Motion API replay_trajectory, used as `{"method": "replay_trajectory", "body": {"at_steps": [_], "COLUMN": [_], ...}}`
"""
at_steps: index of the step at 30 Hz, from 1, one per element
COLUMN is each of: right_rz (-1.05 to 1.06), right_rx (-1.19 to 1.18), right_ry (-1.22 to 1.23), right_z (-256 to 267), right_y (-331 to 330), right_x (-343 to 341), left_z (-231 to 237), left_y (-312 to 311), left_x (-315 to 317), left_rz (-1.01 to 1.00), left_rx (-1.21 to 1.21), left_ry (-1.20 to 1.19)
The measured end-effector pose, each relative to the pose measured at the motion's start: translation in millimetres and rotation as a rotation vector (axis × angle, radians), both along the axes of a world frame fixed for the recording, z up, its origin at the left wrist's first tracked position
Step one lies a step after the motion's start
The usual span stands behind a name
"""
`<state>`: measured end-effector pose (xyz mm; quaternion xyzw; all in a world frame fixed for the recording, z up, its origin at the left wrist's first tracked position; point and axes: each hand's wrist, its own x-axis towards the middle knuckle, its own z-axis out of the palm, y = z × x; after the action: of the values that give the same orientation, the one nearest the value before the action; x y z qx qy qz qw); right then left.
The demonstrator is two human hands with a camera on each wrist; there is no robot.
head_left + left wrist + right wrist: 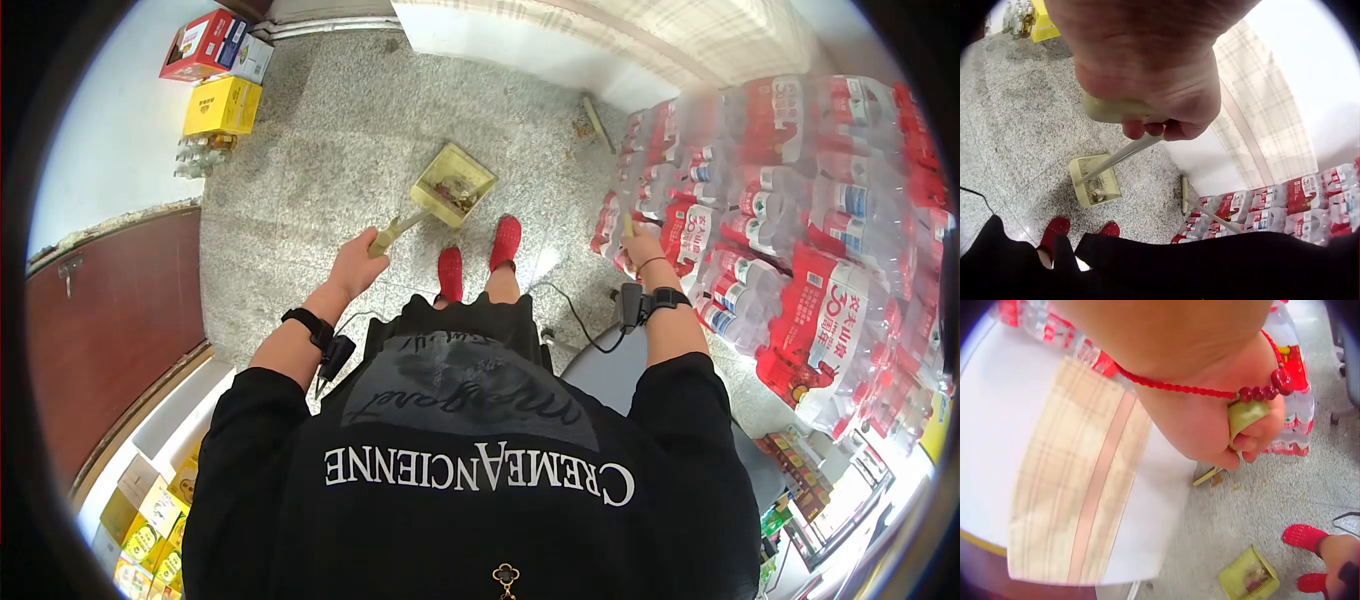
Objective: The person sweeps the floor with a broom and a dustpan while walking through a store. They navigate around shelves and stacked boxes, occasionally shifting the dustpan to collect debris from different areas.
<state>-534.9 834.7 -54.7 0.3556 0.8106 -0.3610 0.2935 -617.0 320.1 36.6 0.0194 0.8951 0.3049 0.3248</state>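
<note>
My left hand (358, 262) grips the handle of a pale yellow-green dustpan (478, 200), its fingers curled round the grip in the left wrist view. The pan rests on the floor just ahead of the feet, with some debris (1099, 190) inside. My right hand (643, 248) holds the end of a matching broom handle (1249, 414), curled round it. Down by the base of the white wall lies the broom head (598, 124), a narrow pale bar with a few bits of litter (582, 127) beside it. Stacked bottle packs hide part of the broom's pole in the head view.
Red-labelled packs of bottled water (770, 220) are stacked along the right. Cartons (222, 106) and glass bottles (204, 157) stand at the far left, near a brown door (120, 330). Red shoes (507, 242) are close behind the dustpan. A dark chair (605, 370) stands at the right hip.
</note>
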Motion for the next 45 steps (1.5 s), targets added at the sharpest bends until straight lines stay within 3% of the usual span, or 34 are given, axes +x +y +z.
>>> {"method": "replay_trajectory", "body": {"at_steps": [5, 7, 10, 12, 13, 15, 16, 21, 25, 27, 30, 33, 37, 40, 45], "right_rz": [-0.050, 0.124, 0.118, 0.158, 0.188, 0.136, 0.073, 0.150, 0.119, 0.149, 0.263, 0.360, 0.611, 0.529, 0.590], "right_rx": [-0.219, -0.189, -0.328, -0.379, -0.434, -0.379, -0.324, -0.151, -0.191, -0.158, -0.133, -0.097, -0.113, -0.460, -0.501], "right_ry": [0.034, -0.027, -0.214, -0.113, -0.012, -0.031, -0.046, 0.044, 0.174, -0.052, -0.004, 0.001, -0.021, -0.199, -0.205], "right_z": [11, 39, 92, 71, 72, 96, 109, 108, 54, 48, 42, 28, 62, 90, 121], "right_y": [-56, -78, -110, -107, -107, -100, -97, -45, -13, -19, -55, -79, -99, -96, -87], "right_x": [39, 57, 59, 80, 84, 88, 85, 42, -30, -71, -100, -86, -81, -98, -124], "left_z": [-8, -4, -6, -11, -9, -6, -6, -26, -12, -8, -5, -8, -7, -2, 2], "left_y": [-4, -2, -1, -3, -5, -7, -9, -19, -17, -15, -13, -9, -6, -2, 3], "left_x": [8, 7, 7, 7, 7, 9, 9, 22, 30, 35, 38, 42, 46, 43, 47], "left_rz": [0.044, 0.050, 0.063, 0.064, 0.073, 0.021, 0.028, 0.102, 0.201, 0.319, 0.421, 0.523, 0.499, 0.483, 0.575], "left_rx": [0.053, 0.052, 0.046, 0.065, 0.065, 0.063, 0.062, 0.046, -0.015, -0.020, -0.006, -0.007, -0.072, -0.145, -0.170], "left_ry": [0.041, 0.002, -0.037, -0.031, -0.029, 0.064, 0.063, 0.108, 0.080, 0.084, 0.014, -0.035, 0.016, 0.058, 0.035]}}
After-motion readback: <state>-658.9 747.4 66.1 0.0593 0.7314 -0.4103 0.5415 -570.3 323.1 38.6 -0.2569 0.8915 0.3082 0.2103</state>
